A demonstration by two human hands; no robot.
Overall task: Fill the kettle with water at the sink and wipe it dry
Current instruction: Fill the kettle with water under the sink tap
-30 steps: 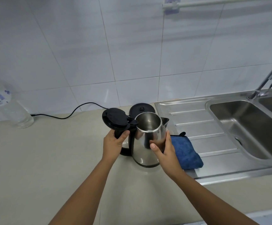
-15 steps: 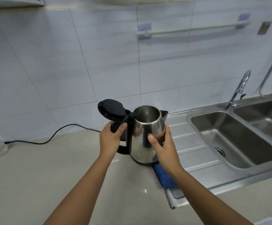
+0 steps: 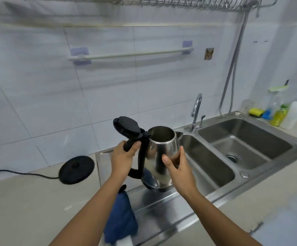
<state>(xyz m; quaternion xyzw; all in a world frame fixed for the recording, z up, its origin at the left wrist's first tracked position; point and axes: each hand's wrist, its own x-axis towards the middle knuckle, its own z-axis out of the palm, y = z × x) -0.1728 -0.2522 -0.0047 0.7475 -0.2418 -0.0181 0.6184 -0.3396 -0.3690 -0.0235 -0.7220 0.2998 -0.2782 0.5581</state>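
I hold a steel kettle (image 3: 162, 148) in the air above the sink's drainboard, its black lid (image 3: 126, 127) flipped open to the left. My left hand (image 3: 123, 157) grips the black handle. My right hand (image 3: 178, 169) cups the steel body from the right, thumb and fingers curved around it. The double sink (image 3: 241, 144) lies to the right, with the chrome tap (image 3: 196, 112) at its back edge between the basins. A blue cloth (image 3: 121, 221) lies on the drainboard below my left forearm, partly hidden by it.
The kettle's black base (image 3: 76, 169) sits on the counter at the left, its cord running off to the left. Bottles and a sponge (image 3: 256, 111) stand at the sink's far right. A towel rail (image 3: 131, 54) and a dish rack hang on the tiled wall.
The kettle has been lifted off its base and carried right, toward the sink. Both hands kept their hold. The view has swung right, showing both basins.
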